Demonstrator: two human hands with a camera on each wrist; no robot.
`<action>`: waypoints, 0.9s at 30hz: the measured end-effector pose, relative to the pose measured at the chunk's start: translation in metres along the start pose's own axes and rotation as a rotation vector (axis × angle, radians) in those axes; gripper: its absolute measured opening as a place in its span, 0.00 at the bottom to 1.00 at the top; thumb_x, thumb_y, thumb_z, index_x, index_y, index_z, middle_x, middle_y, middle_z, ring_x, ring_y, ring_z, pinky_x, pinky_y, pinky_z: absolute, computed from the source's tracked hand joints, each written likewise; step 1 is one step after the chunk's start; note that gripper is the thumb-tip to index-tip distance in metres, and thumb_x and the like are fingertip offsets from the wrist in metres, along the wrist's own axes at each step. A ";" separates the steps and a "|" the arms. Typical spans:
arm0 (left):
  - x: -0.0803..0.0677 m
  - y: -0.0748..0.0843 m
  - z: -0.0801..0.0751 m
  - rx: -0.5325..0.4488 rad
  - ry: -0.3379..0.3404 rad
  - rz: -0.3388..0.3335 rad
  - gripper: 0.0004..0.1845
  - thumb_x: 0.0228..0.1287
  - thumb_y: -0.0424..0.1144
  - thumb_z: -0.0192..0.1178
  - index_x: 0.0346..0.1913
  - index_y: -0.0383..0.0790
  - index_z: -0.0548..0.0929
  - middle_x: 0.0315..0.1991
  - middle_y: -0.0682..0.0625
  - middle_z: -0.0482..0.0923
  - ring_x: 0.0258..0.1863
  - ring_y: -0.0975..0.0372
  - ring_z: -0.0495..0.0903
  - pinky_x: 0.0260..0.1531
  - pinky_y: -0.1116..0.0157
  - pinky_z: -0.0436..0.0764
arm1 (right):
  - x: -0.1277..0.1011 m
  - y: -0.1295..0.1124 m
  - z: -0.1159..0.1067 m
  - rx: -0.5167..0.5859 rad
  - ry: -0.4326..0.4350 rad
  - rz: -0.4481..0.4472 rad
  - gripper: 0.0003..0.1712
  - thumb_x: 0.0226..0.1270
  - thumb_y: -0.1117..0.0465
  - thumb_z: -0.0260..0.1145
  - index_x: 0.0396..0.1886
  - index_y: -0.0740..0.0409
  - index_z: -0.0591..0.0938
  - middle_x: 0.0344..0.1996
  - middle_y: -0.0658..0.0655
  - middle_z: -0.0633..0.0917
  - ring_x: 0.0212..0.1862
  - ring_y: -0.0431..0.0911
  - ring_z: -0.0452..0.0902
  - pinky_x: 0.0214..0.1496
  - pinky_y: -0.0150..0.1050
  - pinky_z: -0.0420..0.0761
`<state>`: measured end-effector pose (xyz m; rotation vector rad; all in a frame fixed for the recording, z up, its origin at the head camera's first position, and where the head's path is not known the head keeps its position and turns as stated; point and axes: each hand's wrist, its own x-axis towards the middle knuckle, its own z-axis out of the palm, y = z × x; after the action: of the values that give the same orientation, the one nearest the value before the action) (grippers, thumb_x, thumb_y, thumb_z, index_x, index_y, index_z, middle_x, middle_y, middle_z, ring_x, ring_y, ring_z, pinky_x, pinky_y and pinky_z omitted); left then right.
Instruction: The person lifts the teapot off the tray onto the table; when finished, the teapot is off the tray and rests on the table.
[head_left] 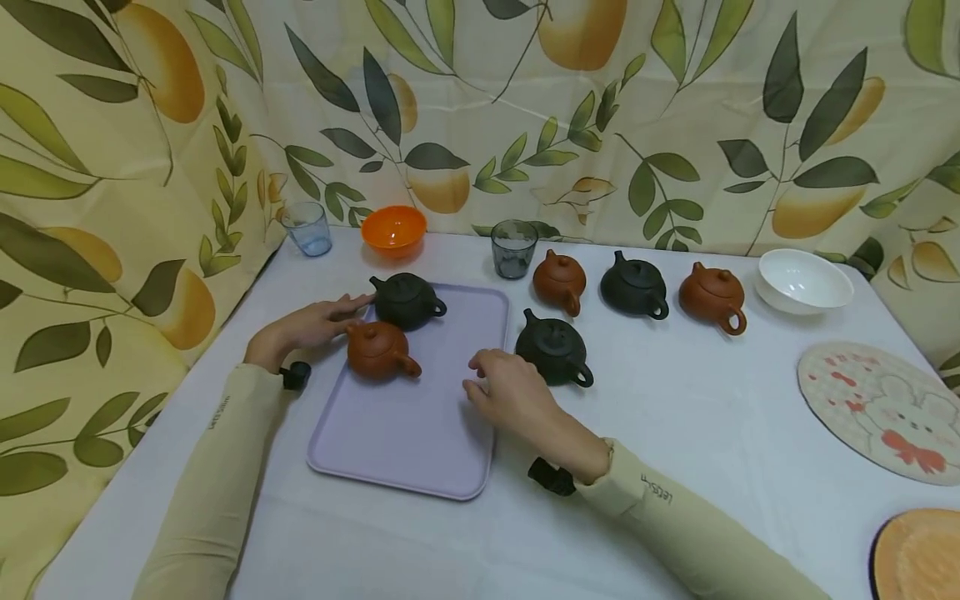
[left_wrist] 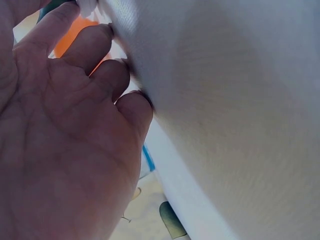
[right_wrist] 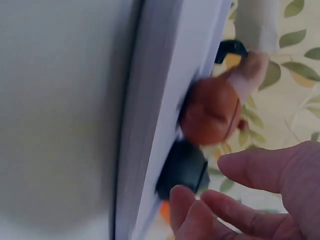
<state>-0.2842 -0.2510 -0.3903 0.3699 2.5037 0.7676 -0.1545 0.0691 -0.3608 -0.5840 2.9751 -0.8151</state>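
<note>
the left hand [head_left: 303,329] lies flat on the worktop [head_left: 675,433] at the far left edge of the lilac tray [head_left: 420,433], fingers straight and together, seemingly steadying it beside the brown teapot [head_left: 377,352] and black teapot [head_left: 407,300] standing on it. the right hand [head_left: 510,392] hovers over the tray's right rim, fingers loosely curled, holding nothing, just left of another black teapot [head_left: 557,350] on the cloth.

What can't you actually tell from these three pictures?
- Head view: whether the grey glass or the blue glass holds anything; too small.
- Head view: the orange disc, cut off by the corner.
- Left wrist view: the left hand fills the frame; the teapots are hidden.
- Right wrist view: the brown teapot and dark teapot are blurred.
</note>
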 end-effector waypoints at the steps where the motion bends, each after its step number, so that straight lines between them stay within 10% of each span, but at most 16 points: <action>1: 0.000 0.000 0.001 0.000 -0.001 0.002 0.29 0.77 0.50 0.46 0.77 0.61 0.55 0.79 0.40 0.42 0.78 0.46 0.39 0.73 0.40 0.40 | 0.003 -0.002 0.004 0.018 -0.011 -0.011 0.13 0.64 0.61 0.67 0.44 0.64 0.84 0.38 0.58 0.86 0.35 0.49 0.82 0.39 0.45 0.83; 11: 0.005 0.005 0.002 0.021 0.006 0.019 0.29 0.76 0.50 0.46 0.77 0.61 0.55 0.78 0.40 0.43 0.78 0.46 0.40 0.73 0.40 0.41 | 0.027 -0.014 0.028 0.201 -0.063 -0.043 0.19 0.64 0.65 0.65 0.55 0.64 0.79 0.49 0.58 0.84 0.33 0.43 0.80 0.39 0.39 0.80; 21: 0.005 0.000 -0.001 0.039 -0.001 -0.009 0.29 0.76 0.51 0.45 0.76 0.63 0.54 0.79 0.41 0.42 0.78 0.46 0.39 0.73 0.39 0.40 | 0.037 -0.013 0.036 0.636 -0.379 -0.051 0.38 0.66 0.69 0.64 0.73 0.61 0.60 0.56 0.64 0.78 0.41 0.43 0.82 0.42 0.32 0.80; 27: 0.004 -0.004 -0.002 0.028 0.002 -0.015 0.31 0.75 0.53 0.47 0.77 0.63 0.54 0.79 0.41 0.42 0.78 0.46 0.39 0.72 0.39 0.40 | 0.039 -0.016 0.039 0.673 -0.275 0.012 0.27 0.68 0.69 0.62 0.65 0.66 0.68 0.52 0.63 0.81 0.45 0.49 0.82 0.45 0.33 0.80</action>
<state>-0.2889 -0.2533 -0.3930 0.3604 2.5186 0.7282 -0.1815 0.0233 -0.3833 -0.5694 2.2498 -1.4874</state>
